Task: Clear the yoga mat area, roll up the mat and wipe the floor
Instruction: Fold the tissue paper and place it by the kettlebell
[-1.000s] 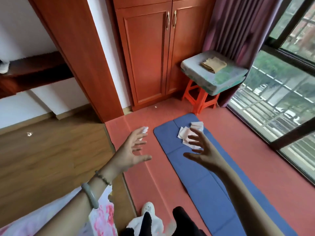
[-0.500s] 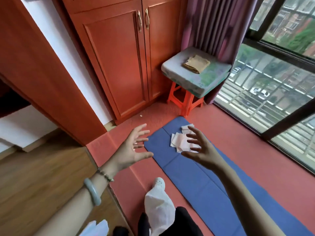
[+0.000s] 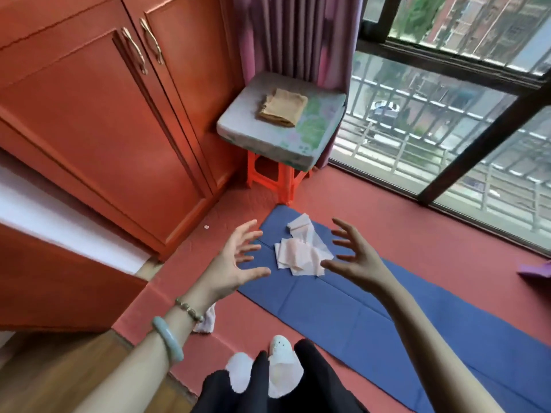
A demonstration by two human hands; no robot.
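A blue yoga mat lies flat on the red floor, running from the stool's foot toward the lower right. Near its far end sits a loose pile of white and pale pink cloths. My left hand hovers above the mat's left edge, fingers spread, holding nothing. My right hand hovers just right of the pile, also spread and empty. Both hands flank the cloths without touching them.
An orange plastic stool with a cushion and a folded tan cloth stands in the corner. Red cabinet doors are on the left, a window on the right. A white cloth lies under my left wrist. A purple object is at the right edge.
I have stepped closer to the mat; the view has swung right and down. Both hands have come nearer the cloth pile and stay spread and empty.
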